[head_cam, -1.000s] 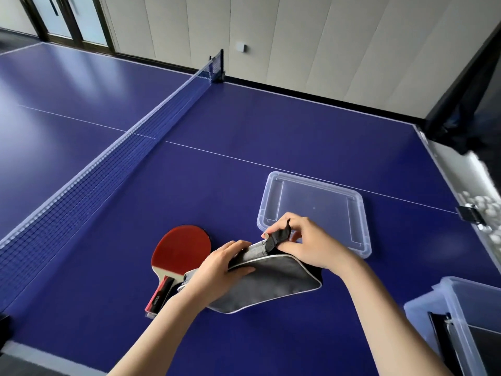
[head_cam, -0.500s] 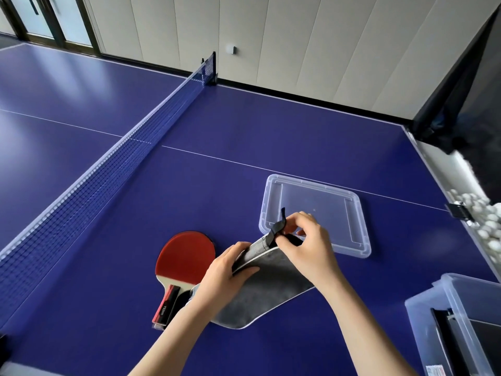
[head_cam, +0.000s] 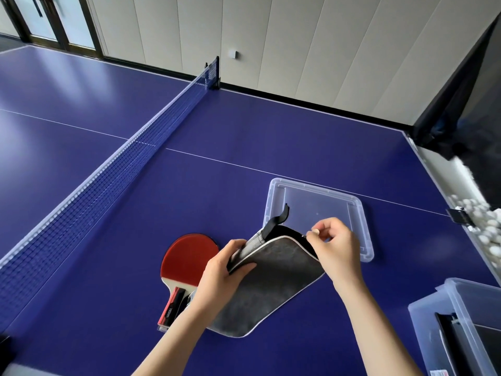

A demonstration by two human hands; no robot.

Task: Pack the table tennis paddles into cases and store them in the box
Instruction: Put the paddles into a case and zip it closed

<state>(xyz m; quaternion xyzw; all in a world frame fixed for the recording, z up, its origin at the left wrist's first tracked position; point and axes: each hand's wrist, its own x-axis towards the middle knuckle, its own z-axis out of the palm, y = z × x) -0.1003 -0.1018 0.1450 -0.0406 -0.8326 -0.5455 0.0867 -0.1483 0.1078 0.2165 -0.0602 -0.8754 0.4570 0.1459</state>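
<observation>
Since a second ago our right hand (head_cam: 334, 246) has pinched the zipper pull and drawn it round the grey case (head_cam: 271, 283) — our left hand (head_cam: 225, 272) grips its edge above the bench (head_cam: 244, 131). The red paddle (head_cam: 187, 259) waits beside it — nearly ready for packing.

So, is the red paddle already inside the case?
No, the red paddle lies bare on the table beside the grey case held by both hands.

Bare blue table top (head_cam: 244, 126) beyond the hands gives free passage. Obstacles: dark blue mesh net (head_cam: 113, 169) at left, clear plastic lid (head_cam: 360, 213) ahead, clear plastic storage box (head_cam: 433, 310) lower right, red-faced paddle (head_cam: 187, 259) near left.
</observation>
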